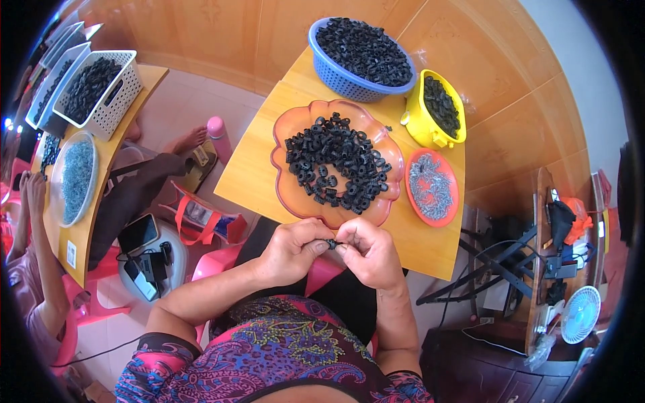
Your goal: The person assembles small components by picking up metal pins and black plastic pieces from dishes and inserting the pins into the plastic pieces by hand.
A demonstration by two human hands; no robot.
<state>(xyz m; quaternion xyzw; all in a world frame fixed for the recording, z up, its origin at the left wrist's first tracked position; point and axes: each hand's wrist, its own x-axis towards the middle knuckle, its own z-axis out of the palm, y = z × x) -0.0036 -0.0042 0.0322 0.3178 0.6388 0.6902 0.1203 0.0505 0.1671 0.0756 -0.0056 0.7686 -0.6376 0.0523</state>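
My left hand (294, 250) and my right hand (369, 252) meet just past the near edge of the orange tray. Both pinch one small black plastic part (332, 244) between thumbs and fingertips, which hide most of it. Beyond them, the scalloped translucent orange tray (285, 197) carries a loose heap of small black plastic parts (329, 151), some showing round holes. To the right of that heap lies a red-orange dish (452, 195) with many thin silvery pieces (431, 187), too small to name.
At the table's far end stand a blue basket (342, 79) and a yellow bucket (420, 127), both full of black parts. Another person's hands (33, 191) are at a left table with a white basket (119, 101). A folding stand (490, 262) and fan (580, 314) are right.
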